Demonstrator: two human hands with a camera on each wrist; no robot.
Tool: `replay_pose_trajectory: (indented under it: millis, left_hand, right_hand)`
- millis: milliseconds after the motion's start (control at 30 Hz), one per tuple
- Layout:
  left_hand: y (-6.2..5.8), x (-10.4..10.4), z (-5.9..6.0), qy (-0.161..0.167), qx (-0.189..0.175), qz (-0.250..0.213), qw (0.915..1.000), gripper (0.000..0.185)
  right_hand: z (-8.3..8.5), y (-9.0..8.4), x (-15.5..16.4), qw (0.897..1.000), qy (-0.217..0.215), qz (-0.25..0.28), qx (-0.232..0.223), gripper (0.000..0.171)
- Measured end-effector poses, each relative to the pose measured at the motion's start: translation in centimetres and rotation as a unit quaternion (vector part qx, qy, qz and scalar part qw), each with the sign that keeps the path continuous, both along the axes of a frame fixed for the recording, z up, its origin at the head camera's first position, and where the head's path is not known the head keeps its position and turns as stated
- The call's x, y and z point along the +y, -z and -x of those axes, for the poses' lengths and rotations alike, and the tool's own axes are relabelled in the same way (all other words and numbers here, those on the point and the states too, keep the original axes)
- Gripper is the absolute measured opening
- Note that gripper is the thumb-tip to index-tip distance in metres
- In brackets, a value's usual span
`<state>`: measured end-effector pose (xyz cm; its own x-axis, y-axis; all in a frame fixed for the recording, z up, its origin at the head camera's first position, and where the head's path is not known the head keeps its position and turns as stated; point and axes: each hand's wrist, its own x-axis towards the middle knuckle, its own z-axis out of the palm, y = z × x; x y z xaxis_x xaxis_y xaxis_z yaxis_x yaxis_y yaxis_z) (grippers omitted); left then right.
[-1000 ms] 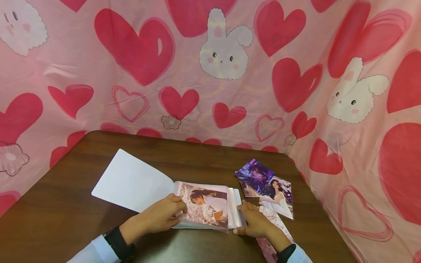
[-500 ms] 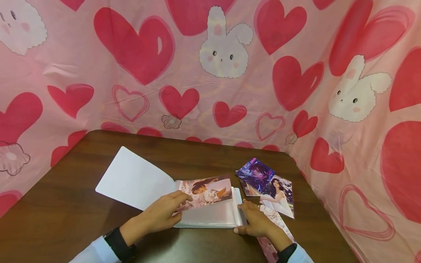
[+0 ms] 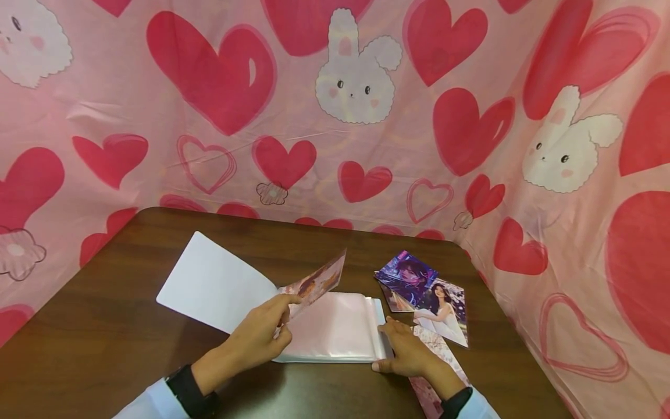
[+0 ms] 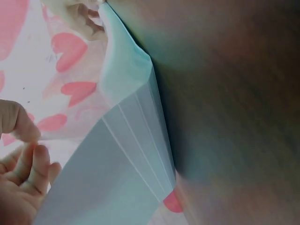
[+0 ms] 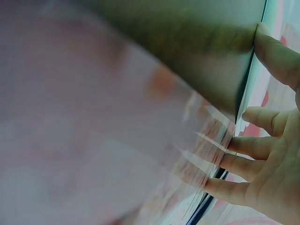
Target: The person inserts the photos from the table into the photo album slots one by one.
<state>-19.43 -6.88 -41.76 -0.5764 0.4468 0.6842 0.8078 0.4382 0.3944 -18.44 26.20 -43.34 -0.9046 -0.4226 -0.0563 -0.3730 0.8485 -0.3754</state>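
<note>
Open album (image 3: 214, 282); pale sleeve (image 3: 335, 329) uppermost; left hand (image 3: 262, 333) holds tilted picture (image 3: 320, 280).

No legible text; no numbers

Pages (image 3: 337, 334) look glossy clear plastic, cover (image 3: 214, 282) smooth matt, photos (image 3: 445, 311) smooth paper, desk (image 3: 110, 314) sleek wood, backdrop (image 3: 298, 116) creased cloth.

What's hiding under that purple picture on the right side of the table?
Under the purple picture, part of another picture pokes out, brownish and pale. The rest is covered, so I can't tell what it shows.
</note>
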Motion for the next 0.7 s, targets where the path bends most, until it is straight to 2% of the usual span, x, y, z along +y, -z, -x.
replay_pose_trajectory:
  millis: [233, 700]
  left_hand:
    - [-0.2, 0.0, -0.3, -0.034, 0.005, -0.044, 0.9984, 0.039]
    - [-2.1, -0.6, 0.0, -0.041, 0.057, -0.108, 0.9916, 0.039]
  right_hand:
    - [0.0, 0.1, 0.1, 1.0, -0.006, 0.006, 0.011, 0.074]
    - [0.0, 0.1, 0.0, 1.0, -0.011, 0.009, 0.012, 0.074]
